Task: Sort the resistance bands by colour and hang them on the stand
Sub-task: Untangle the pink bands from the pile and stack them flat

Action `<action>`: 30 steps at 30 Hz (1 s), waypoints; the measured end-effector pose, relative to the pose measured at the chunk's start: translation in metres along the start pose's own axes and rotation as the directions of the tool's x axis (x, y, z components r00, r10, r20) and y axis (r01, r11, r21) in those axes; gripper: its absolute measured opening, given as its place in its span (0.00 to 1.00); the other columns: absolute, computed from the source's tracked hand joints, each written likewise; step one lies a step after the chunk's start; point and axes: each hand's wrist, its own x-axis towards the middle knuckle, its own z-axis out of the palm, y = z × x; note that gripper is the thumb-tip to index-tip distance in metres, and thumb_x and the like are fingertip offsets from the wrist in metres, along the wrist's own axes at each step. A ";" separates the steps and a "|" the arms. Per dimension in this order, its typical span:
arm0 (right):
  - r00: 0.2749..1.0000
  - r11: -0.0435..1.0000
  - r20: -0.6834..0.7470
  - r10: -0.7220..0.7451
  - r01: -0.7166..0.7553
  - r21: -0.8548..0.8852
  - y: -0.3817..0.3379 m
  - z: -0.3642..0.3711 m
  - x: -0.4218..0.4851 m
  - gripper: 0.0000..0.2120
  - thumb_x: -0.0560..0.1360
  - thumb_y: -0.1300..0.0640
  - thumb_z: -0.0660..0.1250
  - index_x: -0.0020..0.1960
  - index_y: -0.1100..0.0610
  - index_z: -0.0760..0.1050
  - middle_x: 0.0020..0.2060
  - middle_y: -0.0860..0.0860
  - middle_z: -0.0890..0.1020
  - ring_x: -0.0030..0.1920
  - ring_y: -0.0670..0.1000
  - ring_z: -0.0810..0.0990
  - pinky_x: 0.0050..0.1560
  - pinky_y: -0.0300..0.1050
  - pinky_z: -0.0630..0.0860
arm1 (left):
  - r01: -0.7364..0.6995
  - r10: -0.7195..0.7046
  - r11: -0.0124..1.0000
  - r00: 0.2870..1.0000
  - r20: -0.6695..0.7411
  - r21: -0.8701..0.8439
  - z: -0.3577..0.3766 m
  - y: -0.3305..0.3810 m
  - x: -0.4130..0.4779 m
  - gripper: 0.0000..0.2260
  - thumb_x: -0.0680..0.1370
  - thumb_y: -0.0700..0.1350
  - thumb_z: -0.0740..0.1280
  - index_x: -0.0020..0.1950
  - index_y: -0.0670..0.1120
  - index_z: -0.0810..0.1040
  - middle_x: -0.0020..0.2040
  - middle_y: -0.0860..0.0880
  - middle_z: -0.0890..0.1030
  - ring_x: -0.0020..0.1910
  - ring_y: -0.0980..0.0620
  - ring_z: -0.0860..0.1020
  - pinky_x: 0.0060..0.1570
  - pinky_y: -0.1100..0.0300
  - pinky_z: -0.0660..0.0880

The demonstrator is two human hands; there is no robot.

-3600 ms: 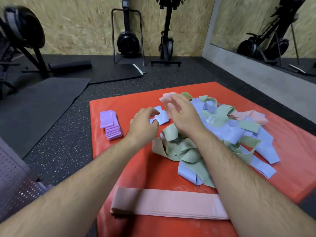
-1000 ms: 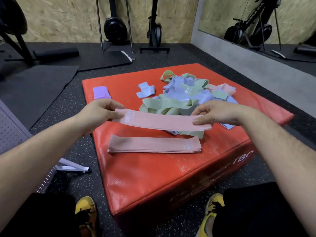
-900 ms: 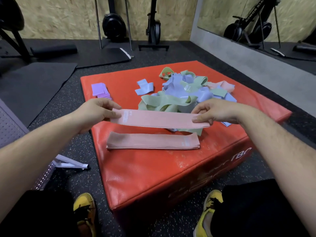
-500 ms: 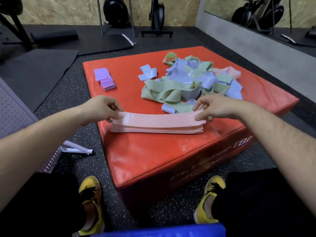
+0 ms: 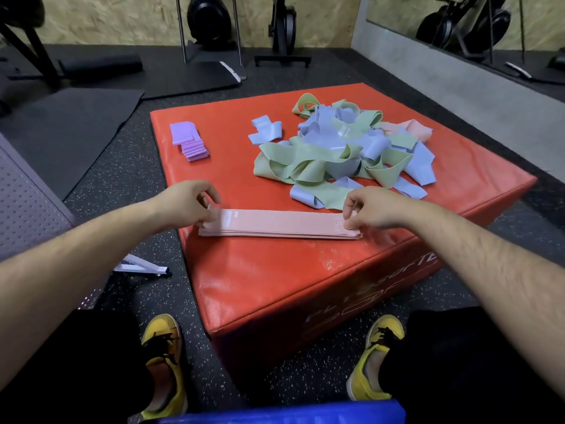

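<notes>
Pink flat bands (image 5: pixel 279 224) stacked at front edge of red vinyl box (image 5: pixel 275 280) | left hand (image 5: pixel 183 203) pinches left end | right hand (image 5: pixel 370 209) pinches right end

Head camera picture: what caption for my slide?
Left hand and right hand pinch the ends of the pink band stack on a red box beside tangled bands.

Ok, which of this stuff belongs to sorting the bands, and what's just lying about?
Job: pink band stack, purple folded bands, small blue bundle, tangled mixed pile.
Lying about: black floor mat, white bracket, exercise machine by the wall.
</notes>
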 end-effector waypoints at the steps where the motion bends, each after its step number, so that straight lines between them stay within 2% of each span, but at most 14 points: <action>1: 1.000 1.000 0.004 0.010 -0.010 0.001 -0.001 0.000 0.000 0.08 0.70 0.58 0.77 0.45 0.53 0.80 0.38 0.45 0.78 0.35 0.45 0.75 0.34 0.39 0.69 | -0.003 0.003 1.000 1.000 0.004 0.006 0.000 0.000 0.000 0.09 0.72 0.34 0.72 0.48 0.46 0.81 0.41 0.43 0.81 0.32 0.50 0.77 0.39 0.55 0.77; 4: 1.000 1.000 0.013 0.021 -0.021 -0.023 -0.003 -0.001 0.000 0.06 0.70 0.57 0.77 0.44 0.52 0.81 0.35 0.43 0.78 0.35 0.42 0.75 0.36 0.39 0.69 | -0.024 0.021 0.996 0.999 0.039 0.084 -0.002 -0.001 0.000 0.07 0.72 0.36 0.73 0.46 0.47 0.82 0.41 0.46 0.82 0.33 0.52 0.77 0.39 0.59 0.74; 6: 1.000 0.999 0.010 0.024 -0.024 -0.040 -0.004 -0.002 -0.001 0.06 0.70 0.56 0.77 0.44 0.51 0.82 0.35 0.42 0.78 0.36 0.40 0.74 0.36 0.39 0.68 | -0.072 0.064 0.987 0.996 0.058 0.147 -0.003 0.001 0.001 0.07 0.72 0.37 0.73 0.43 0.49 0.83 0.40 0.49 0.81 0.35 0.53 0.77 0.35 0.66 0.73; 9: 1.000 0.997 0.021 0.014 -0.013 -0.072 -0.005 -0.004 -0.001 0.05 0.70 0.54 0.77 0.44 0.50 0.82 0.37 0.42 0.78 0.38 0.40 0.74 0.37 0.39 0.67 | -0.112 0.101 0.970 0.993 0.061 0.216 -0.003 0.003 0.002 0.06 0.73 0.37 0.72 0.44 0.47 0.82 0.44 0.52 0.75 0.39 0.58 0.74 0.35 0.74 0.69; 11: 1.000 0.997 0.027 -0.005 0.007 -0.077 -0.006 -0.007 -0.001 0.04 0.71 0.52 0.76 0.44 0.49 0.82 0.36 0.43 0.79 0.38 0.42 0.76 0.38 0.40 0.70 | -0.111 0.101 0.963 0.993 0.053 0.246 -0.002 0.004 0.006 0.05 0.73 0.39 0.71 0.44 0.48 0.82 0.47 0.52 0.72 0.42 0.58 0.73 0.36 0.71 0.66; 13: 0.999 0.997 -0.008 -0.032 0.031 -0.073 -0.009 -0.014 -0.001 0.04 0.73 0.50 0.74 0.44 0.50 0.82 0.36 0.44 0.80 0.39 0.47 0.78 0.40 0.43 0.73 | -0.124 0.121 0.958 0.992 0.024 0.260 -0.001 0.011 0.012 0.03 0.74 0.40 0.70 0.43 0.48 0.81 0.47 0.51 0.72 0.43 0.55 0.72 0.38 0.64 0.65; 14: 0.998 0.997 -0.038 -0.041 0.038 -0.065 -0.011 -0.019 -0.001 0.05 0.74 0.50 0.73 0.45 0.50 0.81 0.37 0.44 0.80 0.40 0.48 0.79 0.42 0.44 0.74 | -0.145 0.148 0.956 0.989 0.005 0.254 0.001 0.016 0.017 0.02 0.74 0.41 0.70 0.43 0.48 0.81 0.46 0.50 0.73 0.44 0.53 0.72 0.39 0.63 0.64; 18: 0.988 0.998 -0.138 -0.068 0.066 -0.020 -0.017 -0.035 -0.002 0.08 0.77 0.46 0.69 0.48 0.50 0.80 0.39 0.43 0.78 0.39 0.46 0.76 0.36 0.41 0.70 | -0.283 0.297 0.944 0.953 -0.059 0.169 0.020 0.054 0.033 0.02 0.75 0.42 0.70 0.43 0.48 0.79 0.43 0.51 0.76 0.42 0.53 0.75 0.37 0.70 0.66; 22: 0.977 0.995 -0.189 -0.098 0.101 0.007 -0.022 -0.039 0.004 0.09 0.78 0.44 0.66 0.43 0.48 0.77 0.36 0.44 0.77 0.37 0.44 0.74 0.35 0.40 0.66 | -0.392 0.395 0.919 0.916 -0.068 0.052 0.043 0.106 0.049 0.02 0.78 0.43 0.68 0.47 0.46 0.80 0.42 0.52 0.78 0.38 0.58 0.73 0.40 0.62 0.71; 25: 0.971 0.993 -0.218 -0.099 0.112 0.048 -0.023 -0.043 0.011 0.09 0.78 0.45 0.66 0.43 0.47 0.76 0.35 0.43 0.75 0.36 0.42 0.72 0.36 0.40 0.66 | -0.449 0.451 0.892 0.889 -0.081 0.044 0.056 0.139 0.063 0.04 0.79 0.46 0.67 0.50 0.48 0.80 0.44 0.54 0.78 0.41 0.56 0.76 0.42 0.60 0.72; 28: 0.958 0.990 -0.274 -0.087 0.113 0.080 -0.020 -0.050 0.020 0.06 0.79 0.48 0.65 0.48 0.48 0.77 0.35 0.42 0.74 0.36 0.41 0.72 0.36 0.41 0.67 | -0.465 0.470 0.882 0.881 -0.064 0.077 0.068 0.163 0.084 0.05 0.79 0.49 0.67 0.52 0.51 0.80 0.47 0.53 0.78 0.43 0.56 0.77 0.41 0.65 0.70; 30: 0.952 0.991 -0.301 -0.052 0.085 0.099 -0.013 -0.055 0.026 0.06 0.80 0.48 0.63 0.53 0.48 0.76 0.34 0.44 0.75 0.36 0.45 0.75 0.40 0.46 0.72 | -0.480 0.484 0.874 0.874 -0.047 0.083 0.075 0.178 0.100 0.06 0.79 0.49 0.67 0.54 0.52 0.79 0.49 0.53 0.78 0.44 0.56 0.77 0.42 0.64 0.72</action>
